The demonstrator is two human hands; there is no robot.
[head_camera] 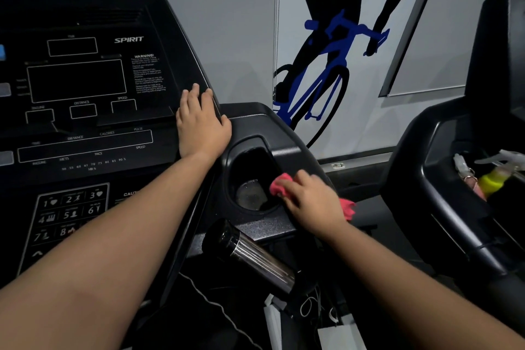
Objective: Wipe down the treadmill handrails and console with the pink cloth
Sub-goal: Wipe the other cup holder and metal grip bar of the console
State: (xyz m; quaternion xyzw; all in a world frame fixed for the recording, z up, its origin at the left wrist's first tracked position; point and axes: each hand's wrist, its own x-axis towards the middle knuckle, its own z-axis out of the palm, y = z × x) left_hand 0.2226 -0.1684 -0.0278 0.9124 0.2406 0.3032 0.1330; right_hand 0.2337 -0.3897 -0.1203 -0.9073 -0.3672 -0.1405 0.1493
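The right hand, just right of centre, is curled over the pink cloth and presses it against the right rim of the cup holder. A pink corner pokes out by the wrist. The left hand lies flat, fingers straight, on the right edge of the console. Below the cup holder a chrome handrail grip slants toward lower centre. A spray bottle sits at far right.

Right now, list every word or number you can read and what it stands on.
"SPIRIT": console, upper right.
"WARNING!": console; paragraph below too small to read.
"DISTANCE", "SPEED": above small windows.
"DISTANCE", "CALORIES", "PULSE", "SPEED", "PACE", "METS": around long window.
"HR %": under a blurred number row.
"1" to "8": keypad.
"CAUT": beside keypad, rest hidden by left forearm.
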